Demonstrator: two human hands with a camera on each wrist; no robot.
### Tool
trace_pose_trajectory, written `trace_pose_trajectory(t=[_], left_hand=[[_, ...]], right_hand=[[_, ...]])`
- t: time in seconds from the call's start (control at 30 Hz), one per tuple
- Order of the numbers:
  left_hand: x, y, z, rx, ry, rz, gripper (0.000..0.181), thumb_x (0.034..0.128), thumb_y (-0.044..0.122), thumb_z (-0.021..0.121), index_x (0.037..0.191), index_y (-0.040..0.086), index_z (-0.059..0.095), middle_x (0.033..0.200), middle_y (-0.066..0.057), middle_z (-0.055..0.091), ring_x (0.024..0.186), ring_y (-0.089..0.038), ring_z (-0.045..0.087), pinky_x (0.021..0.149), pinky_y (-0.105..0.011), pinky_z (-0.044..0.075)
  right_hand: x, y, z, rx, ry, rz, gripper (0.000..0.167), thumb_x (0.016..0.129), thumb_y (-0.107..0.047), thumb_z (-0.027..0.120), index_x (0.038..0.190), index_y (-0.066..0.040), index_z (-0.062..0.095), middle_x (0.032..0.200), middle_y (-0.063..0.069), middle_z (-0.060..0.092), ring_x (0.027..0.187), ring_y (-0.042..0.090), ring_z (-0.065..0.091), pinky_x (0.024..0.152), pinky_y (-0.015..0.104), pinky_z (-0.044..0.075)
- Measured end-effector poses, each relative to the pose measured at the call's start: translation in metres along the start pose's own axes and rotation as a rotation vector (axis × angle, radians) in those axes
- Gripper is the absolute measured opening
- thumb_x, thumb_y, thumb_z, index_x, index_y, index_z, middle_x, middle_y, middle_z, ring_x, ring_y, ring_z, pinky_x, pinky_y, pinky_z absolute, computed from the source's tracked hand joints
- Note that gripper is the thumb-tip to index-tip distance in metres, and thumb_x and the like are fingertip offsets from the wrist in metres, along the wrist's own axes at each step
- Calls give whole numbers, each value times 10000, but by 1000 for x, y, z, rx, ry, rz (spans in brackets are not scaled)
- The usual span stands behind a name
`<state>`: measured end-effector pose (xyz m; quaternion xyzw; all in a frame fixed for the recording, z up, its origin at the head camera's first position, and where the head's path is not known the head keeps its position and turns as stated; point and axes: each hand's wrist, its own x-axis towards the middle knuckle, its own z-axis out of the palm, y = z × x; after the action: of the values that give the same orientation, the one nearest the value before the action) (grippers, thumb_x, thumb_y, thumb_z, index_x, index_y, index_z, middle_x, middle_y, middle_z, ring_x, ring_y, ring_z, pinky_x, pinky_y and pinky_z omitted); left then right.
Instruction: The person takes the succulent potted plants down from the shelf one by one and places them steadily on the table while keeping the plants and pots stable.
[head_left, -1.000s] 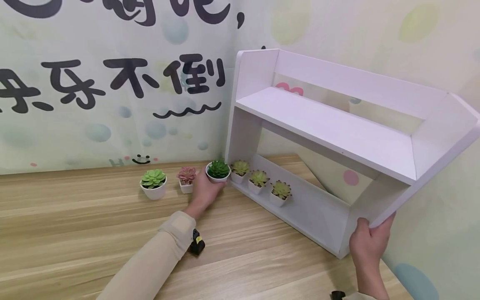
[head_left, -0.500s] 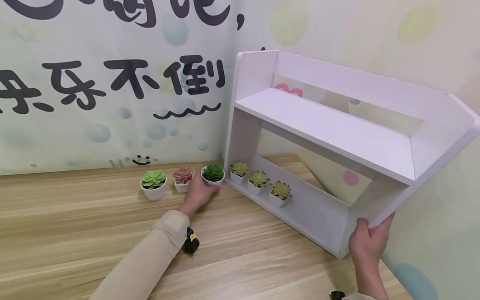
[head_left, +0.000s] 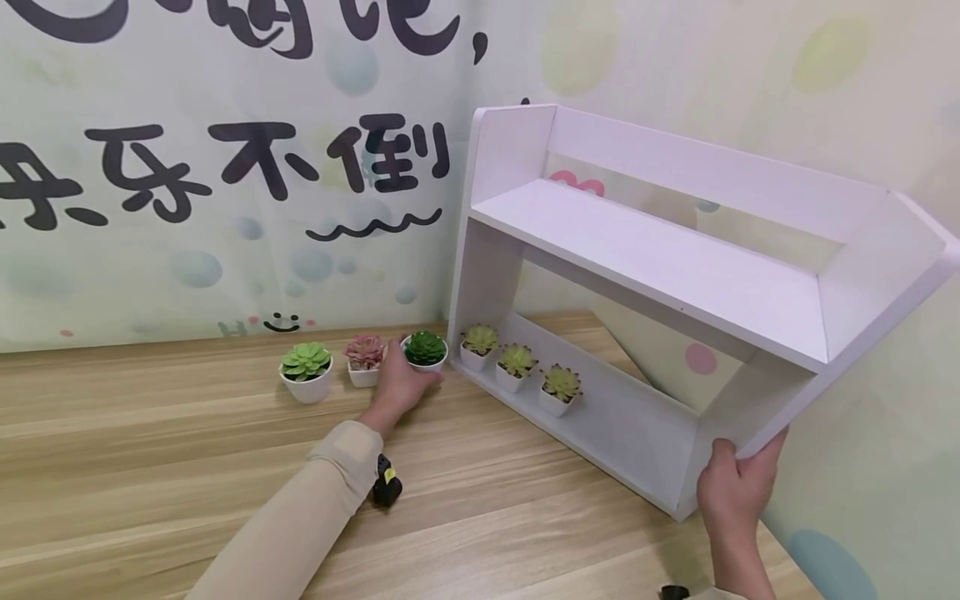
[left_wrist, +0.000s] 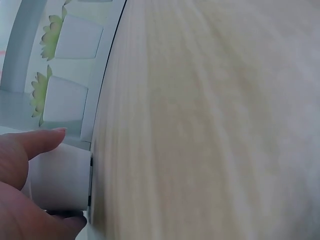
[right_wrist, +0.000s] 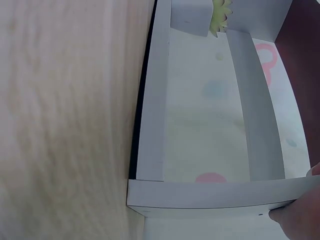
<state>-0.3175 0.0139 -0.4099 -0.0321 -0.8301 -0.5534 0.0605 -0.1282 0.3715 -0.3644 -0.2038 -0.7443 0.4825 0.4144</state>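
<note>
My left hand point(head_left: 401, 382) grips the white pot point(left_wrist: 62, 177) of a dark green succulent point(head_left: 425, 348), just left of the shelf's left end. The thumb and fingers lie on either side of the pot. Its base is at or very near the tabletop; I cannot tell whether it touches. The white two-tier shelf point(head_left: 652, 254) stands at an angle, and my right hand point(head_left: 738, 487) holds the lower edge of its right side panel. Three small yellow-green succulents point(head_left: 516, 367) in white pots line the left part of the bottom board.
Left of my left hand are a pink succulent point(head_left: 365, 354) in a square white pot, partly behind the fingers, and a light green succulent point(head_left: 306, 367) in a round white pot. All rest on a wood-grain table point(head_left: 150, 467) against a printed wall covering point(head_left: 187, 250).
The dark green succulent in my left hand has shifted slightly left, away from the shelf's left end. The pink succulent has also moved a little left. My right hand keeps its grip.
</note>
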Motion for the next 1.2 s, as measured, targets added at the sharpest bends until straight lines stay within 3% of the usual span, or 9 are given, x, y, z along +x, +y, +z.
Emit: trace_pose_trajectory(t=[0.37,0.57,0.73,0.9,1.03,1.2], left_hand=[[-5,20,-4,109,5,41,996,800,175,829,1570,-3,222,1532,-271,375,1431,-434,371,1216,-560,317],[-10,34,-4,166,43,156,858,868,200,783,1559,59,295,1549,-202,378,1425,-391,394,1191,-546,362],[-20,47,0,137,77,244,657,941,181,690,1509,48,388,1532,-196,413,1427,-372,412,1190,-515,383],[-27,55,8,91,115,337,534,924,111,684,1418,11,508,1409,-198,554,1325,-362,526,1132,-491,451],[-31,58,16,6,68,351,479,897,42,684,1351,-44,560,1320,-239,629,1237,-383,602,1072,-480,507],[-33,56,28,-8,-68,258,591,899,55,680,1431,-88,465,1442,-290,532,1352,-419,517,1131,-514,451]], right_hand=[[-1,-1,1,-2,-5,3,743,941,-48,357,1582,-389,200,1468,115,456,1310,204,440,1088,228,328],[-1,-1,1,-2,-5,6,731,946,-50,350,1583,-377,202,1482,116,446,1323,200,429,1098,228,318],[0,-1,1,-7,-5,8,719,954,-61,347,1581,-383,201,1484,94,444,1323,198,424,1099,237,315],[0,0,2,3,4,3,723,947,-52,350,1579,-375,213,1456,80,454,1305,191,432,1088,228,322],[0,0,2,3,3,7,725,947,-54,350,1581,-378,207,1462,82,452,1308,194,431,1090,226,319],[0,0,1,-18,-7,24,724,961,-66,352,1581,-398,183,1479,91,448,1326,220,434,1113,251,328]])
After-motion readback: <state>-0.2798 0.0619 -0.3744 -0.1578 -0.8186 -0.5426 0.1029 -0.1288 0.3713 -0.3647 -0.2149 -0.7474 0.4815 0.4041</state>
